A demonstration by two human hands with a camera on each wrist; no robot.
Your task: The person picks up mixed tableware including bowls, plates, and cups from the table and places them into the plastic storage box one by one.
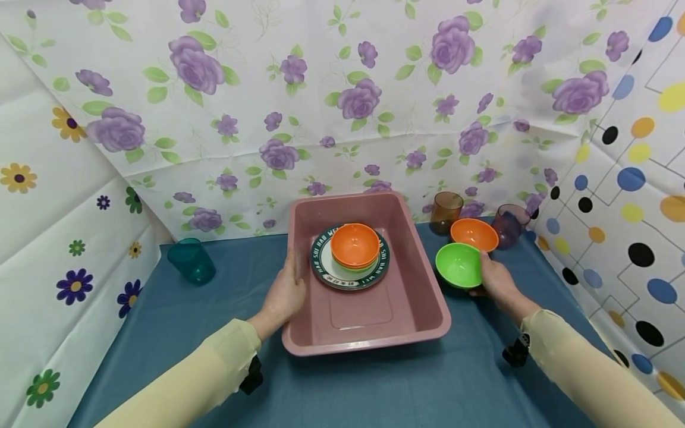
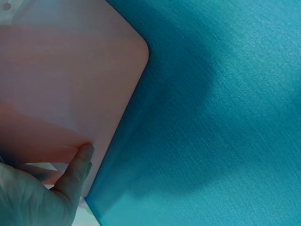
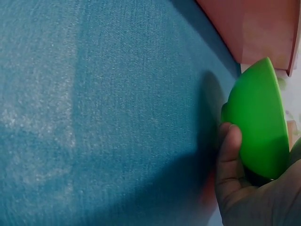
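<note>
A pink rectangular basin (image 1: 364, 318) sits on the blue cloth. My left hand (image 1: 282, 291) grips its left rim; in the left wrist view a finger (image 2: 77, 165) lies against the basin's outer wall (image 2: 84, 84). In the basin lies a white plate (image 1: 321, 258) with a dark green lettered border, and on it a stack of bowls with an orange bowl (image 1: 354, 244) on top. Right of the basin, my right hand (image 1: 500, 282) pinches a green bowl (image 1: 458, 266) by its right side, thumb at the rim and fingers beneath. Another orange bowl (image 1: 476, 233) is just behind the green one.
An amber cup (image 1: 446, 211) and a purple cup (image 1: 509, 224) stand behind and beside the rear orange bowl. A teal cup (image 1: 191, 261) leans at the far left. Flowered sheeting (image 1: 321, 107) hangs behind the table, and dotted sheeting (image 1: 642, 226) borders the right.
</note>
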